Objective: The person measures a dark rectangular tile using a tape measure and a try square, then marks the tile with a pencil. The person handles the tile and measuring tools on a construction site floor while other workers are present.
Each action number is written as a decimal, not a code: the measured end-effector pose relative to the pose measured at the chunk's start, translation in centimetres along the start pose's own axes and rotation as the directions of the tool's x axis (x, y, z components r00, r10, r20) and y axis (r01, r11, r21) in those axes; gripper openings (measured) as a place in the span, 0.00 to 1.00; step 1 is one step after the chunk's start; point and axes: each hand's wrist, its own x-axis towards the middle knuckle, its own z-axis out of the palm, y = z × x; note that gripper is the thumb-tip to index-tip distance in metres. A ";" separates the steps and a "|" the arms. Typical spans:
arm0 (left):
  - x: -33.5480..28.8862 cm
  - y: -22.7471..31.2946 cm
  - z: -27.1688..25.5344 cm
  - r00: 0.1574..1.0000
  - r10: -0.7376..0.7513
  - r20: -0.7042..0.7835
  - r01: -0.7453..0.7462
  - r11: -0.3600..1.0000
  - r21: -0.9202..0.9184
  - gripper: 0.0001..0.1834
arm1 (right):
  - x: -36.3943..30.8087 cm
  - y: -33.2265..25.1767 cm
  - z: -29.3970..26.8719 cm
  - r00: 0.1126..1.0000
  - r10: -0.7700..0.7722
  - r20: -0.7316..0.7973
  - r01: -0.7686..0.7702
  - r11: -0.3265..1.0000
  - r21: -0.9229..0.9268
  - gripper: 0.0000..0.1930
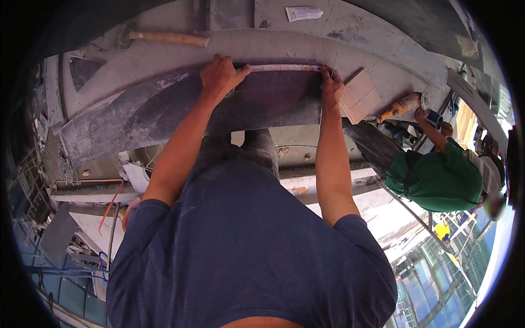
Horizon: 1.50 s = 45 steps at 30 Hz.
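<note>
A long dark slab [273,101] with dusty grey patches lies across in front of me. Along its far edge stretches a narrow pale measuring tape [284,68], its small markings too fine to read. My left hand [220,77] is closed on the tape's left end, knuckles up, over the slab's far edge. At the slab's right end, the fingers of my right hand [331,87] pinch the other end of the tape. A thin, pencil-like stick rises beside those fingers; whether they grip it too I cannot tell.
A wooden-handled hammer [169,38] lies at the far left, a white tube [304,13] at the far side. Right of the slab are a tan tile [360,95] and an orange angle grinder [402,106], near the hand of a co-worker in a green shirt [437,177].
</note>
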 end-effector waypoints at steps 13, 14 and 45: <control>0.7 0.0 -0.9 0.992 -0.018 0.124 0.013 0.999 0.047 0.36 | -0.3 -0.8 -0.1 0.999 0.051 -0.015 -0.051 0.999 -0.016 0.20; 0.6 -0.1 -1.1 0.991 -0.020 0.129 0.016 0.999 0.029 0.36 | -0.3 -0.8 0.1 1.000 -0.004 -0.030 0.003 0.999 -0.035 0.20; 0.8 -1.5 -0.8 0.998 0.003 0.058 -0.002 1.000 -0.023 0.37 | -2.7 -4.2 0.6 0.954 -0.299 0.035 0.299 0.925 -0.235 0.29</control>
